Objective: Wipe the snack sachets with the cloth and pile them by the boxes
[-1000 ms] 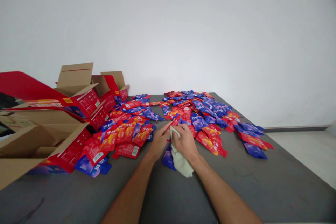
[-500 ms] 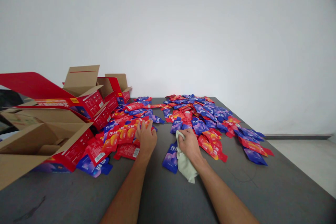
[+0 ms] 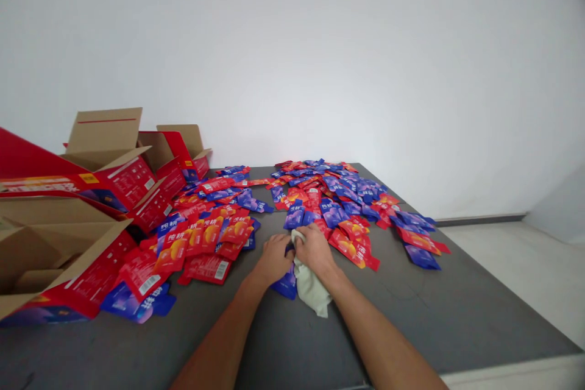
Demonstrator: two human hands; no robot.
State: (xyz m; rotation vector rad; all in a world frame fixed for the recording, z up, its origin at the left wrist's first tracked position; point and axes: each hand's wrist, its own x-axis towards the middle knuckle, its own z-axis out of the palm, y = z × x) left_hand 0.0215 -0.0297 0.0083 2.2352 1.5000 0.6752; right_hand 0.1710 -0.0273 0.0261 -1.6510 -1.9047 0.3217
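Observation:
My right hand is closed around a bunched pale green cloth, whose loose end trails on the table. Beside it, my left hand has its fingers curled over the upper part of a blue pouch. The hand hides most of that pouch; its lower end lies flat, next to the cloth. To the left of my left hand is an overlapping spread of red pouches with some blue ones. Beyond my right hand lies another blue pouch at the near edge of a large mixed pile.
Open red cartons with raised flaps stand along the left. The large pile of red and blue pouches reaches the far end of the dark grey table. A white wall rises behind.
My left hand has left the red pouches and moved right onto the blue pouch beside the cloth. My right hand still grips the cloth. The view has turned slightly to the right.

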